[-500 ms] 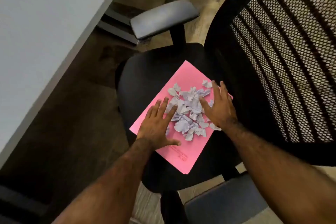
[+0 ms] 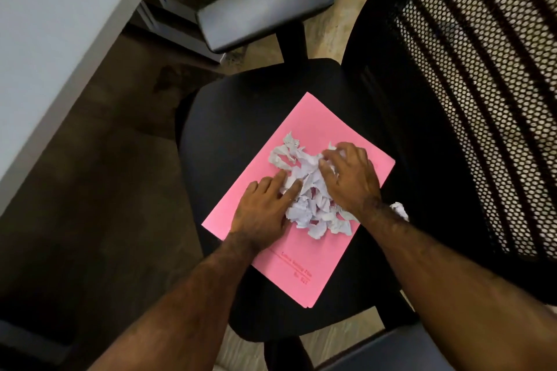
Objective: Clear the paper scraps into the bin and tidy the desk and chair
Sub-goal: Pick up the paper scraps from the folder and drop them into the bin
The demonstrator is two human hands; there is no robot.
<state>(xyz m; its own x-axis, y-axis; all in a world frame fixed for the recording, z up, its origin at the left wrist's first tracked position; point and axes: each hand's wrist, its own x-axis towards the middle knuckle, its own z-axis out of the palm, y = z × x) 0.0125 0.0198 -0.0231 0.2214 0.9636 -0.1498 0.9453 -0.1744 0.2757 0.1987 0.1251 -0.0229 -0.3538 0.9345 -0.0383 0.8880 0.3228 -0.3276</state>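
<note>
A pile of white paper scraps (image 2: 304,190) lies on a pink folder (image 2: 301,256), which rests flat on the black seat of an office chair (image 2: 241,117). My left hand (image 2: 265,208) presses against the pile's left side, fingers curled into the scraps. My right hand (image 2: 349,178) covers the pile's right side, fingers bent over crumpled pieces. One loose scrap (image 2: 399,209) sits on the seat just off the folder's right edge, beside my right wrist.
The chair's mesh backrest (image 2: 470,105) rises at the right, with a grey armrest (image 2: 262,9) beyond the seat and another (image 2: 407,352) near me. A white desk edge (image 2: 60,54) runs along the left over a dark floor. No bin is in view.
Both hands have closed in from the sides, curling their fingers and bunching the spread scraps into a tighter heap. One scrap now lies off the folder's right edge.
</note>
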